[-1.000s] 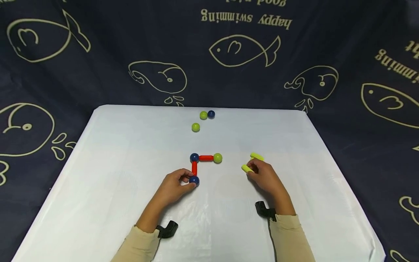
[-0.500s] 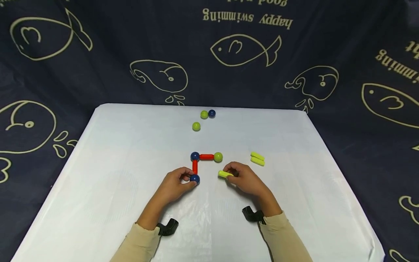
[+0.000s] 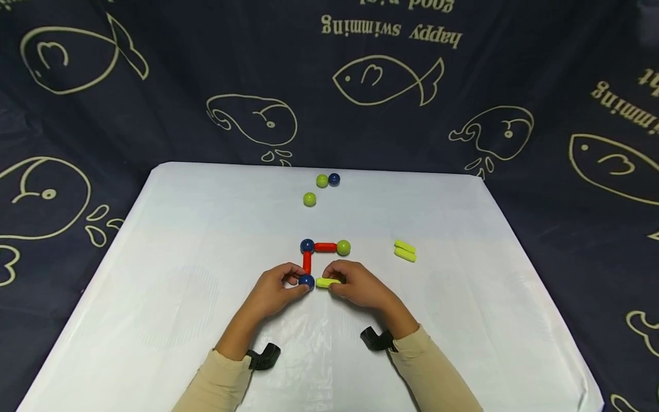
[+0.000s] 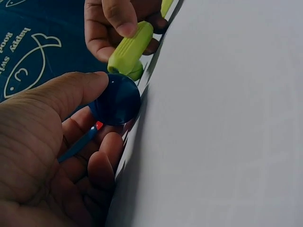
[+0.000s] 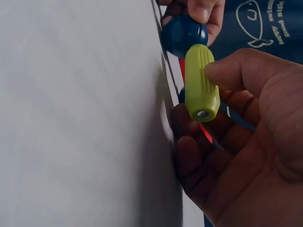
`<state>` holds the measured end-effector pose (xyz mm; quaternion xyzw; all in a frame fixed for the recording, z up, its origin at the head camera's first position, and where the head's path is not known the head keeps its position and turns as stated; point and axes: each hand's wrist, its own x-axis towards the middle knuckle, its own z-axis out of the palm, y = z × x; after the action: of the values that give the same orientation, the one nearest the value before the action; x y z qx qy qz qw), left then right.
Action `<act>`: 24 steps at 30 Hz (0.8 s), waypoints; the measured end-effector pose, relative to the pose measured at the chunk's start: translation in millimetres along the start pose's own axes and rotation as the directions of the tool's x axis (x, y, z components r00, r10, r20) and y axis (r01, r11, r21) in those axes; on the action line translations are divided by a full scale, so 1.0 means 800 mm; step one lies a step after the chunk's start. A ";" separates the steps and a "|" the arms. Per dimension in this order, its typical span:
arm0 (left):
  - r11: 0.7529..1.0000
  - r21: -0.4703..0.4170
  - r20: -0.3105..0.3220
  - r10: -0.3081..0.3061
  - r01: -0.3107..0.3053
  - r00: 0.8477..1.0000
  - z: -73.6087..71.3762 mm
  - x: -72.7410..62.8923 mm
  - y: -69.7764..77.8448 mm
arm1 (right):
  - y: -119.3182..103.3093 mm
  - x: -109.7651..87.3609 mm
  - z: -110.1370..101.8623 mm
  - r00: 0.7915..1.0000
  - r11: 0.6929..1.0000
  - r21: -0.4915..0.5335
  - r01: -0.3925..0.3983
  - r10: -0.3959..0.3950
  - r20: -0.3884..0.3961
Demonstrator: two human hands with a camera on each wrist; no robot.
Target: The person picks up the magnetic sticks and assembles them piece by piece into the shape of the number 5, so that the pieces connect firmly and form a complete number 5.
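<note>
My left hand (image 3: 278, 292) pinches a blue ball (image 3: 306, 281) between thumb and fingers. From that ball a red rod (image 3: 307, 262) runs to a second blue ball (image 3: 307, 246), and another red rod (image 3: 325, 247) leads on to a green ball (image 3: 343, 247), making an L shape on the table. My right hand (image 3: 360, 284) grips a yellow-green rod (image 3: 327, 282) whose tip points at the held blue ball, with a slim gap in the head view. In the right wrist view, a small metal disc shows in the near end of the yellow-green rod (image 5: 202, 82).
Two more yellow-green rods (image 3: 405, 250) lie side by side to the right. At the back of the white table (image 3: 206, 206) are two green balls (image 3: 309, 199) and a blue ball (image 3: 334, 179). A dark printed cloth (image 3: 170, 126) hangs behind.
The right hand has picked a yellow-green rod from the group at the right and carried it left to beside the held blue ball. My left hand keeps its place.
</note>
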<state>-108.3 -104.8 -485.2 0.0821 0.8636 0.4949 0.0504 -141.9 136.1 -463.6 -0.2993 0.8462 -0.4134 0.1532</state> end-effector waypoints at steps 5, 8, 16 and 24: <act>1.000 0.001 0.001 0.014 -0.014 1.000 -0.001 0.004 0.001 | 0.000 0.005 0.001 1.000 1.000 -0.002 -0.020 0.020 -0.011; 1.000 0.001 -0.006 0.011 -0.011 1.000 0.000 0.003 0.000 | 0.001 0.004 0.002 1.000 1.000 0.003 -0.027 0.027 -0.016; 1.000 -0.009 -0.011 -0.006 0.006 1.000 0.010 -0.007 -0.005 | 0.008 -0.008 0.010 0.999 1.000 0.005 -0.025 0.026 -0.027; 1.000 0.010 -0.015 0.019 -0.018 1.000 0.006 -0.003 -0.002 | 0.007 -0.004 0.009 0.998 1.000 -0.006 -0.020 0.019 -0.055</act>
<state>-105.0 -102.5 -489.0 0.0866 0.8655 0.4918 0.0389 -138.4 136.6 -472.4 -0.2802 0.8543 -0.4171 0.1329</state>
